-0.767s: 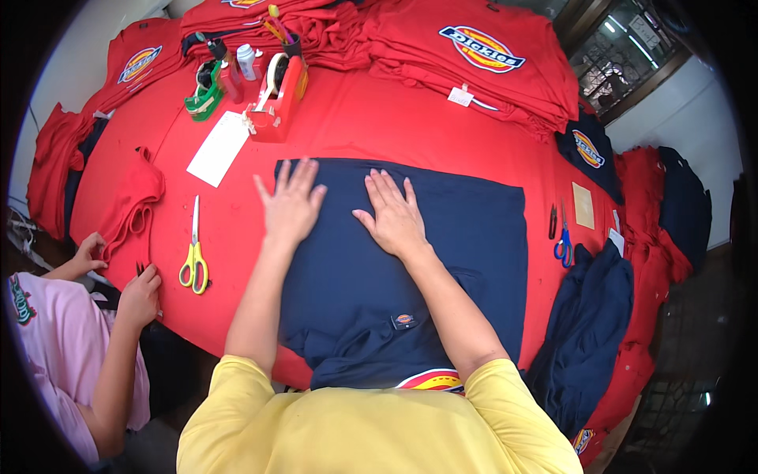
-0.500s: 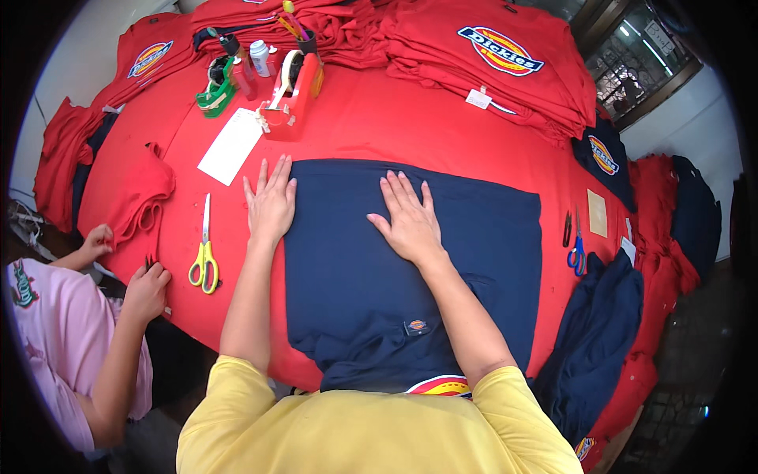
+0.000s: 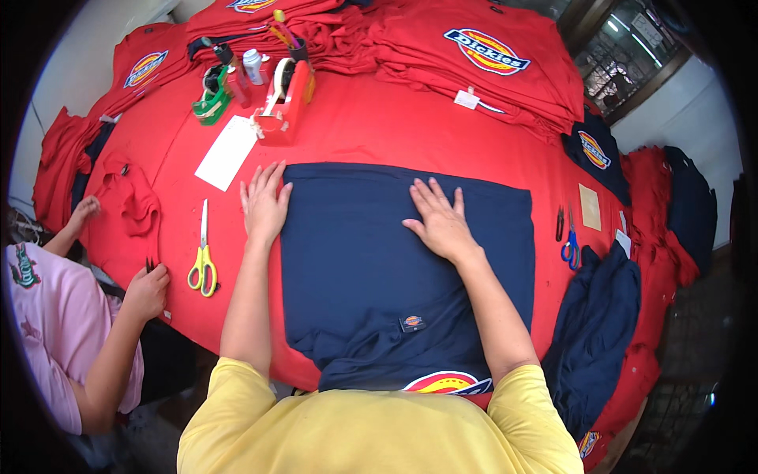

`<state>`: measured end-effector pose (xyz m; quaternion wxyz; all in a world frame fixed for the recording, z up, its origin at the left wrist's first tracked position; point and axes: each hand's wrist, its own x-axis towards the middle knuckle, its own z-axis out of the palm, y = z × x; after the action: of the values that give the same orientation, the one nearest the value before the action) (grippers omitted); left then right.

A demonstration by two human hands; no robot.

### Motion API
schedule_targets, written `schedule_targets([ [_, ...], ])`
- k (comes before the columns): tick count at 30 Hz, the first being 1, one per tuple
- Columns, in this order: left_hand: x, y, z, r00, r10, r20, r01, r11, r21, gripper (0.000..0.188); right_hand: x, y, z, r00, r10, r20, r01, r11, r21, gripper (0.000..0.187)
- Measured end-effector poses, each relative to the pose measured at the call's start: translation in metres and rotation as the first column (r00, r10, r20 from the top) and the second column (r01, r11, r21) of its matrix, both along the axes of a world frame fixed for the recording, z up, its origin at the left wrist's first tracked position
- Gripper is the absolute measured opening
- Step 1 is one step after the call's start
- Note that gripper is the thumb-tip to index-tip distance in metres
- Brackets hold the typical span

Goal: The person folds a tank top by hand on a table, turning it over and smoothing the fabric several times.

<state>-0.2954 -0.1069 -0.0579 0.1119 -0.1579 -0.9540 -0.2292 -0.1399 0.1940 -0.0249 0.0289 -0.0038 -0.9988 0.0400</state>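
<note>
A navy blue shirt lies spread on the red-covered table, its upper part flat and its near part bunched against my body. A small sewn label and part of a colourful printed emblem show on the bunched cloth. My left hand rests flat at the shirt's far left corner, fingers spread, partly on the red cover. On the right half of the cloth, my right hand lies palm down with its fingers apart. Neither hand grips anything. Yellow-handled scissors lie left of my left forearm.
Beyond the shirt stand a red tape dispenser, a green one and a white paper. Folded red shirts are stacked at the back. Blue scissors lie right. A co-worker's hand holds a small dark tool.
My right hand has slid to the right across the navy cloth, while my left hand stays near the corner. The co-worker's red garment has shifted and their far hand moved.
</note>
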Motion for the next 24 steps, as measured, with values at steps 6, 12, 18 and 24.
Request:
schedule_targets([
  [6, 0.000, -0.004, 0.000, 0.999, 0.035, 0.017, -0.034, 0.998, -0.060, 0.045, 0.054, 0.103, 0.000, 0.933, -0.356, -0.046, 0.359, 0.931, 0.068, 0.061],
  [12, -0.004, 0.013, 0.019, 0.991, 0.132, 0.008, -0.132, 0.991, 0.026, 0.043, 0.080, 0.203, -0.024, 0.639, -0.692, -0.337, 0.504, 0.707, -0.497, 0.039],
  [18, -0.026, 0.036, 0.023, 0.972, 0.132, 0.195, -0.172, 0.963, 0.206, 0.031, 0.043, 0.208, -0.008, 0.498, -0.866, -0.027, 0.736, 0.439, -0.515, 0.027],
  [24, -0.012, 0.047, -0.006, 0.945, 0.315, -0.092, -0.212, 0.800, 0.562, 0.025, 0.053, 0.206, -0.035, 0.403, -0.862, -0.307, 0.634, 0.505, -0.586, 0.024],
])
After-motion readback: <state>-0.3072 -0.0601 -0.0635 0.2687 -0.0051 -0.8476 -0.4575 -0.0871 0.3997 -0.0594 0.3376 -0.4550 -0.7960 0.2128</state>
